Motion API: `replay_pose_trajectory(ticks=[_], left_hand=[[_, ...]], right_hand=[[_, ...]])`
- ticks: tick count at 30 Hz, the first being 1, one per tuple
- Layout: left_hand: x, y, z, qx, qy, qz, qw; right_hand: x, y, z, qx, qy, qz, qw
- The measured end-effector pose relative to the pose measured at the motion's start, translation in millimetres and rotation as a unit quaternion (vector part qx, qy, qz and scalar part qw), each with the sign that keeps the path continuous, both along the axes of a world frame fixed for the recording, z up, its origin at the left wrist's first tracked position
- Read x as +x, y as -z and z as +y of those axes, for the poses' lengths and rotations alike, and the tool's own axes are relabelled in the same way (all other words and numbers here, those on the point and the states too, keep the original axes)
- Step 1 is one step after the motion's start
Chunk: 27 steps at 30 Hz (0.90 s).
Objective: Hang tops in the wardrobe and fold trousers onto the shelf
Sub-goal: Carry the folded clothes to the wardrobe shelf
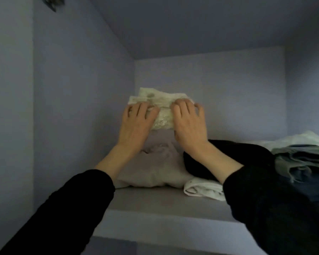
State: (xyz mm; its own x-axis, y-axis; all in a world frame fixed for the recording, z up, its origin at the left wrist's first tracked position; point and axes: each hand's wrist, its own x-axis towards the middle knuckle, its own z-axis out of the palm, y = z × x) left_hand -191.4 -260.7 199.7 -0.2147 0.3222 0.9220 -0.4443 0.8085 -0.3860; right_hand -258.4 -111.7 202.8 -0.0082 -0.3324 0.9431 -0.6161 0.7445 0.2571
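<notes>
A folded pale patterned garment (160, 102) is held up inside the wardrobe compartment, above the shelf (155, 205). My left hand (134, 124) grips its left side, fingers over the top. My right hand (189, 122) grips its right side the same way. Below the hands lies a folded beige garment (155, 168) on the shelf. A black garment (247, 151) sits beside it, partly hidden by my right forearm.
A folded white piece (201, 188) lies at the shelf front under my right arm. A stack of denim (302, 159) with a white garment (302, 138) behind it fills the right side. The left wall (77, 107) and back wall (228, 89) enclose the compartment.
</notes>
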Motion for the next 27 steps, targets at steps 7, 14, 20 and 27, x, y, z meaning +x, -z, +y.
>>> replay_pose_trajectory(ticks=[7, 14, 20, 27], left_hand=[[-3, 43, -28, 0.314, -0.157, -0.518, 0.780], [8, 45, -27, 0.342, -0.132, -0.517, 0.774], [38, 50, -15, 0.331, -0.065, -0.393, 0.855], [117, 79, 24, 0.323, -0.011, -0.344, 0.881]], right_hand=[[-24, 32, -29, 0.370, -0.029, -0.397, 0.839], [-14, 43, -30, 0.343, -0.005, -0.378, 0.860], [17, 49, -3, 0.264, -0.034, -0.348, 0.899], [91, 76, 55, 0.188, -0.095, -0.345, 0.915]])
